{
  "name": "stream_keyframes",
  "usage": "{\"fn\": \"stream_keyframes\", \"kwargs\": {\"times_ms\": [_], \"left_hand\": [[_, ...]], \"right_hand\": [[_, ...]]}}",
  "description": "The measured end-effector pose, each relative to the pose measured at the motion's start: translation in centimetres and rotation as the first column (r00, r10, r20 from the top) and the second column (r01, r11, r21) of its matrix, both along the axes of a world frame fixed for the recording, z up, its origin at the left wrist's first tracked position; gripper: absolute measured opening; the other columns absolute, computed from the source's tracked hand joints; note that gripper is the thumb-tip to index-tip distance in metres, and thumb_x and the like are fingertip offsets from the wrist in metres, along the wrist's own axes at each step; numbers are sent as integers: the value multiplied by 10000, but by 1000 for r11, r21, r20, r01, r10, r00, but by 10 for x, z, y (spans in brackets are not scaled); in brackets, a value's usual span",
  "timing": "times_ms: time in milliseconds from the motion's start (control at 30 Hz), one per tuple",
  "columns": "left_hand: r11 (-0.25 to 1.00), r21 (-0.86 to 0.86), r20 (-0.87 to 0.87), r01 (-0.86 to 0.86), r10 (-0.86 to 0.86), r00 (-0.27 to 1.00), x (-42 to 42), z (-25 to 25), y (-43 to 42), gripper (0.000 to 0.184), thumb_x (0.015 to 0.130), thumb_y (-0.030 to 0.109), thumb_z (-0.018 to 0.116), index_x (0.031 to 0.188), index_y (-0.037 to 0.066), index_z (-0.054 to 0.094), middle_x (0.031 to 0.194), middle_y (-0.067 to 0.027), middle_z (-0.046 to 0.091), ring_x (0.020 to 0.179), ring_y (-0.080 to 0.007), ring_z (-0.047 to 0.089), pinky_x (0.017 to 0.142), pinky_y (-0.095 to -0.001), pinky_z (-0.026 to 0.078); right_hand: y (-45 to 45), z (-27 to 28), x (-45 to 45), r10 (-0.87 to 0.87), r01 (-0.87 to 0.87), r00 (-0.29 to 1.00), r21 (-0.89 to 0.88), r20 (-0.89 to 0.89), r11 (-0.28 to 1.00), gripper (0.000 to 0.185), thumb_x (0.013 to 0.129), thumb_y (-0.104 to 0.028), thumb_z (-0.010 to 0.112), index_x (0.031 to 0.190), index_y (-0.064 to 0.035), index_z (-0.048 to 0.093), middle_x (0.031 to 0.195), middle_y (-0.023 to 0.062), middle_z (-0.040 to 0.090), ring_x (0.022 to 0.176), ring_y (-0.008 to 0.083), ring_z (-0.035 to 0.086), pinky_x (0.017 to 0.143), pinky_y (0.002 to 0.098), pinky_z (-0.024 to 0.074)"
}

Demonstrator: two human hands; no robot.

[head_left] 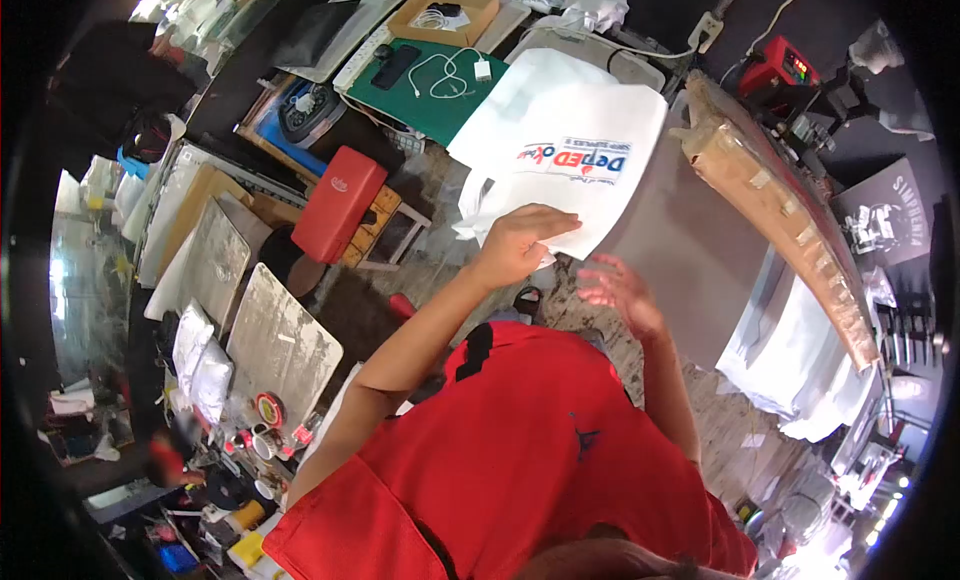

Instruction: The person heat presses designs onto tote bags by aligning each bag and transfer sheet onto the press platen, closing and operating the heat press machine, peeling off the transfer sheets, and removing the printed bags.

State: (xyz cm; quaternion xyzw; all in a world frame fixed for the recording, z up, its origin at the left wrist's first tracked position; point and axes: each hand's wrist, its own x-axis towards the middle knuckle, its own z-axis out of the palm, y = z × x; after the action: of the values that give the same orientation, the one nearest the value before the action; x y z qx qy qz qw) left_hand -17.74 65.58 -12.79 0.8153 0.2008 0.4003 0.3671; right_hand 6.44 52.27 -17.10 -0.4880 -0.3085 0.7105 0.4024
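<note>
A white bag (590,130) with blue and red printed lettering lies at the upper middle, over another white piece beside the green mat. On the bag's near edge is my left hand (522,242), its fingers folded round the white material. To the right, my right hand (620,292) hangs in the air just off the bag's near corner, with its fingers spread and nothing in them.
A green mat (440,95) holds a phone and a white cable. The red case (340,202) rests on a wooden stool. Long brown cardboard (780,220) edges the grey surface (690,270) at right, near white sheets (790,350). A scraped board (280,345) stands at left.
</note>
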Motion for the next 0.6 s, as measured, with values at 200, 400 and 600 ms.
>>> {"fn": "stream_keyframes", "kwargs": {"times_ms": [200, 400, 600], "left_hand": [[961, 198, -14, -192, 199, 980, 14, 4, 21, 440, 795, -58, 589, 1201, 48, 721, 1187, -136, 735, 1096, -339, 685, 963, -426, 542], [906, -255, 112, -339, 376, 920, 43, 54, 56, 158, 962, 108, 681, 1026, -25, 738, 891, -82, 742, 787, -197, 660, 702, -330, 510], [784, -594, 447, -181, 508, 736, 9, 126, 98, 268, 978, 188, 715, 1105, -49, 711, 1027, -47, 733, 899, -117, 663, 812, -280, 517]], "right_hand": [[43, 19, -19, 29, -26, 997, 43, -66, 999, 557, 1022, -241, 615, 1489, -35, 393, 1365, 177, 609, 1114, 241, 665, 951, 343, 530], [90, -23, -54, -206, 177, 941, -126, -268, 976, 531, 1054, -311, 542, 1509, -71, 412, 1411, 132, 571, 1221, 227, 583, 986, 389, 523], [139, 10, -86, -322, 341, 471, -167, -821, 925, 493, 1006, -251, 532, 1449, -37, 498, 1356, 143, 618, 1255, 320, 607, 1065, 480, 499]]}}
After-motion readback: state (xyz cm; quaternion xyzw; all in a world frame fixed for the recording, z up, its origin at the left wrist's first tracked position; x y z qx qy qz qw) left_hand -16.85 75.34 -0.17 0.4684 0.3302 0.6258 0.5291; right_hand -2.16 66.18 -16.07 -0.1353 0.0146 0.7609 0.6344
